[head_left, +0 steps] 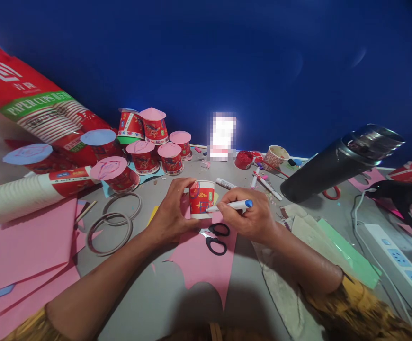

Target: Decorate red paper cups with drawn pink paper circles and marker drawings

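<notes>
A red paper cup (pixel 199 193) with gold and blue print is gripped from its left side by my left hand (pixel 171 208), thumb near the lower end and fingers at the upper end. My right hand (pixel 250 218) is closed round a white marker (pixel 235 205) with a blue end. The marker's tip meets the cup's printed side, low on the right. Just below the cup, black-handled scissors (pixel 217 239) lie on a cut sheet of pink paper (pixel 206 270); their blades are partly hidden. Another white marker (pixel 226 183) rests behind the cup.
Several red cups with pink or blue paper tops (pixel 144 156) stand back left, near a cup stack (pixel 31 189) and a cup package (pixel 39 94). Tape rings (pixel 109 234) lie left. A dark flask (pixel 334 163), a cloth (pixel 287 279) and a power strip (pixel 401 265) are right.
</notes>
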Demonstrator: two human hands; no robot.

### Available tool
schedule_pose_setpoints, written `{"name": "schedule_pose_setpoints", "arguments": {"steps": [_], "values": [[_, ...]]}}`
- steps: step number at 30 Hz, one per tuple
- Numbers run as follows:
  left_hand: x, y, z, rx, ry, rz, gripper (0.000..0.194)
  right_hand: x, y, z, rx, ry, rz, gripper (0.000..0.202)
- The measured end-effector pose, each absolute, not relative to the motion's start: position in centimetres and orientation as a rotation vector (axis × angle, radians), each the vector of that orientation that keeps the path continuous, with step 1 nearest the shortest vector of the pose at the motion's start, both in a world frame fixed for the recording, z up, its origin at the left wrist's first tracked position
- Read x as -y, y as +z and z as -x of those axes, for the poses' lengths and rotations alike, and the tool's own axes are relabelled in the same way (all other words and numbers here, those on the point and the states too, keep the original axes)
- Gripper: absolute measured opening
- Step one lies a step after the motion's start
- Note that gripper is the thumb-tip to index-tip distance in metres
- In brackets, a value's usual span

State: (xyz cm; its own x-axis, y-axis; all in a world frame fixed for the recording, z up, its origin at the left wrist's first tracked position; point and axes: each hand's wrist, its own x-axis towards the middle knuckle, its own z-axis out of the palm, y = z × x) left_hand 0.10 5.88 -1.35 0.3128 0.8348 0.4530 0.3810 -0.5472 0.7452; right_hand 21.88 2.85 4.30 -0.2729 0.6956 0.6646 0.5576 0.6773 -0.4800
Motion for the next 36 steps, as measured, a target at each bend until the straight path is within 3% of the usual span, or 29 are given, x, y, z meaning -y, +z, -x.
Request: {"name": "schedule_pose_setpoints", "arguments": {"steps": [20, 36], "values": [[-5.98, -1.01, 0.03, -1.077, 1.157, -2.064, 0.083, -2.76, 4.3, -21.8, 1.916, 0.161, 0.994, 0.02], [-6.14, -1.73, 0.18, -1.102, 1.146, -2.089, 0.085, -3.04, 4.08, -22.04, 1.9, 0.342, 0.974, 0.019]]}}
